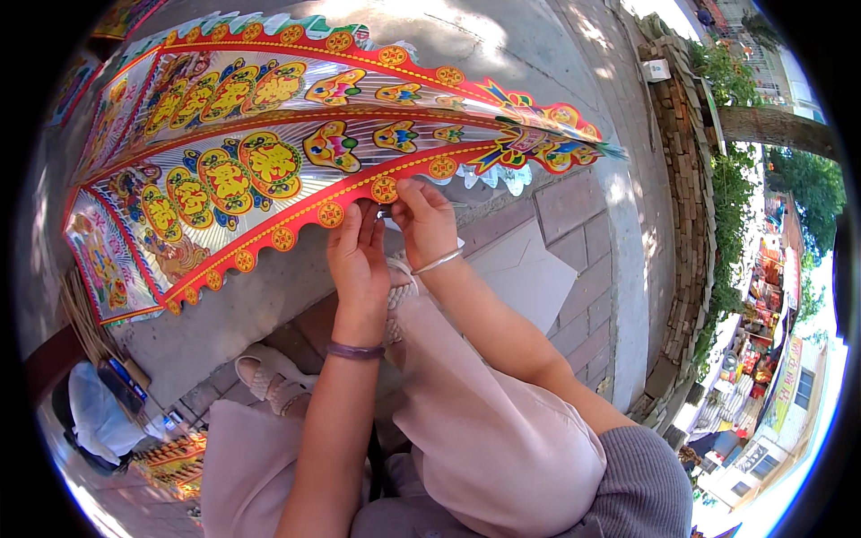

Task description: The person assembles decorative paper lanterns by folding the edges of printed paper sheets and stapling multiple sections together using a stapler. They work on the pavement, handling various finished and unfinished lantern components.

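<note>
A large folded paper decoration point(224, 179) stretches across the upper left, with shiny silver panels, yellow and blue emblems, and a red scalloped border of gold coin shapes. It tapers to a pointed end at the right. Along its near border, my left hand point(357, 260) pinches the edge from below. My right hand point(426, 226) grips the same edge just to the right, thumb and finger closed at a coin shape. A small shiny bit shows between my fingers, too small to name. The hidden fingertips lie behind the border.
Beneath the hands lies a white sheet point(525, 269) on brick paving. Thin sticks point(82, 305), a blue marker-like item point(126, 377) and a white plastic bag point(97, 408) are at lower left. A low brick wall point(686, 206) with plants runs along the right.
</note>
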The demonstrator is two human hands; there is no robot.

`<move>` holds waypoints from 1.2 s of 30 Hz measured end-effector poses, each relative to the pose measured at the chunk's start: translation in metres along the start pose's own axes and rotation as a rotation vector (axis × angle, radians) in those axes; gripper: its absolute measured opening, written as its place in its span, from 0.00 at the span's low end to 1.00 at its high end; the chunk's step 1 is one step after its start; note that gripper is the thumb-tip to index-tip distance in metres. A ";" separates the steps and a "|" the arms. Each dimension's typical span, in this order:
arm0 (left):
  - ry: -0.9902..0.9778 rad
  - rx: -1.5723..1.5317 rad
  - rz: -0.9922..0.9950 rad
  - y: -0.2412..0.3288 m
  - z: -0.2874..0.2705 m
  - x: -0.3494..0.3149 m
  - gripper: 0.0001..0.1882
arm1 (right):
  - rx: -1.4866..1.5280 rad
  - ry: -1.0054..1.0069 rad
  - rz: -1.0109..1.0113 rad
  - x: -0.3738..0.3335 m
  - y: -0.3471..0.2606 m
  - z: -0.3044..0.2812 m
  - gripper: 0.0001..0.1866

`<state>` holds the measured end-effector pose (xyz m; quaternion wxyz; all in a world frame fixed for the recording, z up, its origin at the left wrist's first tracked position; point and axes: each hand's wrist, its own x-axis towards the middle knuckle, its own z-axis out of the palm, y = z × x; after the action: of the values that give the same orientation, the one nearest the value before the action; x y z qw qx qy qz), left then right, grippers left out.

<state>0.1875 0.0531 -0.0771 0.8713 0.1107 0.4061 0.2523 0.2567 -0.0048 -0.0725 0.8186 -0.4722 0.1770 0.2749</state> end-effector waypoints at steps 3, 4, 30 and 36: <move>0.023 0.006 0.054 0.000 0.008 0.012 0.11 | -0.034 -0.059 0.012 0.000 0.002 -0.008 0.05; 0.034 0.003 0.071 0.000 0.009 0.014 0.11 | -0.060 -0.094 0.029 0.000 0.000 -0.011 0.06; -0.099 -0.021 -0.079 -0.054 0.035 0.020 0.06 | 0.040 0.113 -0.093 0.017 -0.022 -0.029 0.06; -0.005 0.039 0.004 -0.057 0.043 0.017 0.07 | -0.037 0.038 -0.090 0.016 -0.022 -0.040 0.07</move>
<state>0.2497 0.0145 -0.0833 0.8695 0.1290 0.4086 0.2457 0.2817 -0.0440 -0.0863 0.8178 -0.4999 0.1661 0.2318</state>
